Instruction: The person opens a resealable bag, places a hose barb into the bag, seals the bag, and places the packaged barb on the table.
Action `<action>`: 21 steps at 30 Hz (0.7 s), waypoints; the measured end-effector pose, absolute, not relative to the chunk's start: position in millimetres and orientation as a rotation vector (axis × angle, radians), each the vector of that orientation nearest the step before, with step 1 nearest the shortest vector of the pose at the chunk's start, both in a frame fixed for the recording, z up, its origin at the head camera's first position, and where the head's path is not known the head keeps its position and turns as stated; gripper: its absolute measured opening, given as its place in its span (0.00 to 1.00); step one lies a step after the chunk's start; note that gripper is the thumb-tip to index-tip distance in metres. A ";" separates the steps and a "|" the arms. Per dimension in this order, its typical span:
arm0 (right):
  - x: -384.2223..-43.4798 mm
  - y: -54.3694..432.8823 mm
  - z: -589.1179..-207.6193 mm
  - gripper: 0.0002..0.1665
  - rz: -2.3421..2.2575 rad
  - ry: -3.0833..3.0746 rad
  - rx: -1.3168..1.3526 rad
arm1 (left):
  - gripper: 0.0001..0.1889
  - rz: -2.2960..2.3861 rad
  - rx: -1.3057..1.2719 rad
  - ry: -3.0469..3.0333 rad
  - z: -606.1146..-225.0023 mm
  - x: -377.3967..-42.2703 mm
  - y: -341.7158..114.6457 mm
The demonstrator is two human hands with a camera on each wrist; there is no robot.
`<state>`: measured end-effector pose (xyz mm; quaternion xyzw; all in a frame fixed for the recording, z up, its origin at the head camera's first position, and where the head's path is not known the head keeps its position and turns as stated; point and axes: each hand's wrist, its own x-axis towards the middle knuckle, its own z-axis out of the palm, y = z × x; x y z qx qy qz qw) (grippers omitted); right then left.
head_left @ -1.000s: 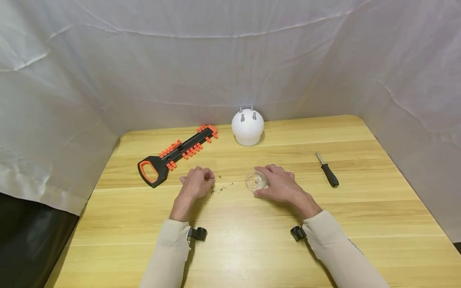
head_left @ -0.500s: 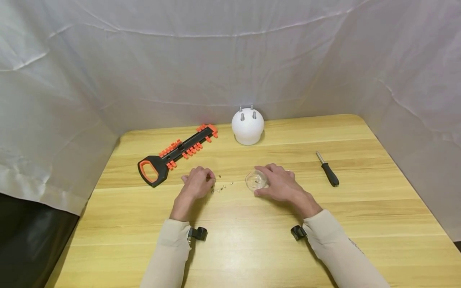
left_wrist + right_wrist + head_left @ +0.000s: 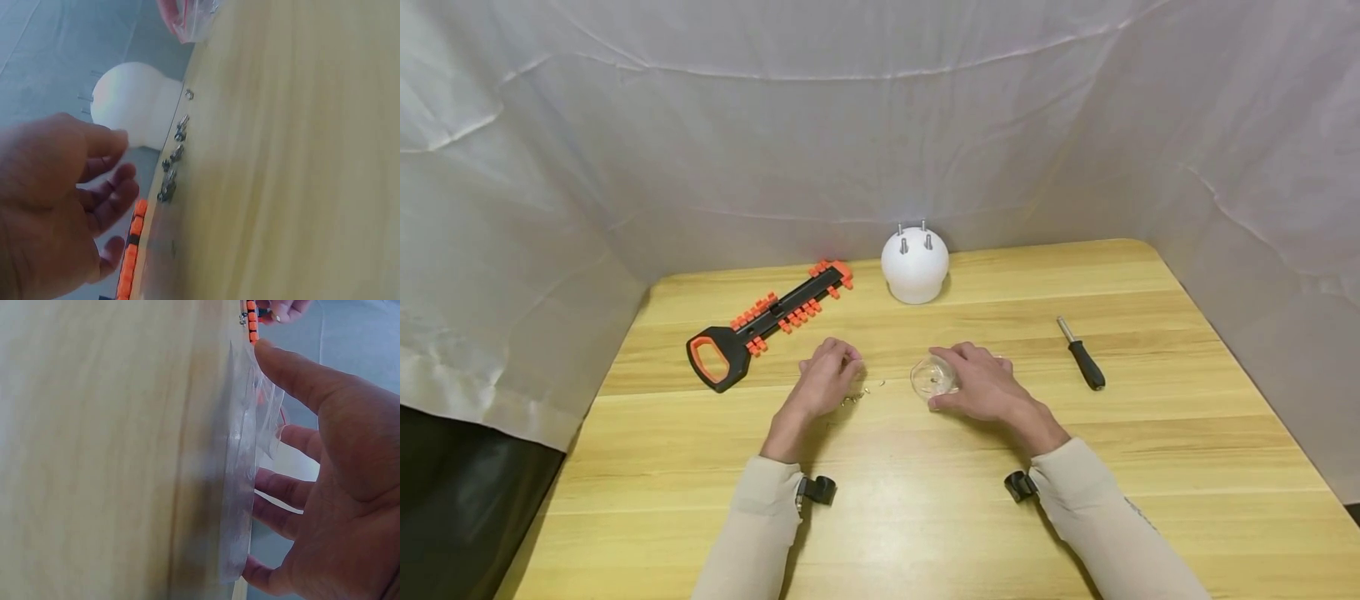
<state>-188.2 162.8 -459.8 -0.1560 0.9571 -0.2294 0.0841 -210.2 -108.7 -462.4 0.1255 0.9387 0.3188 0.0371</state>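
Observation:
My right hand (image 3: 981, 383) grips a clear plastic bag (image 3: 931, 377) on the table, fingers and thumb around its side. A red stripe on the bag shows in the left wrist view, and a small dark piece lies inside it. Over a scatter of small metal screws (image 3: 853, 398) hangs my left hand (image 3: 827, 377), thumb and fingers curled in. In the right wrist view a pale speck sits at the left hand's fingertips (image 3: 282, 312); whether a screw is pinched there cannot be made out. One small piece (image 3: 189, 94) lies apart from the others.
Behind the hands stands a white rounded object (image 3: 915, 267) with several metal posts. A black and orange handled rack (image 3: 775, 315) lies at the left, and a black-handled driver (image 3: 1084, 360) at the right. Pale cloth (image 3: 880, 142) hangs around the wooden table (image 3: 895, 500).
My left hand has shifted slightly right and away from me, over the spot where a lone metal piece showed earlier. The right hand and the bag have stayed in place.

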 end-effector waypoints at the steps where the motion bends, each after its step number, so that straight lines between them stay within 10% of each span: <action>1: -188.2 162.8 -459.4 0.50 -0.685 2.857 -0.464 | 0.09 0.991 0.407 2.879 -461.9 -210.5 -106.0; 21: -185.7 160.8 -458.7 0.50 -0.693 2.852 -0.454 | 0.07 0.900 0.691 2.854 -463.3 -205.4 -51.2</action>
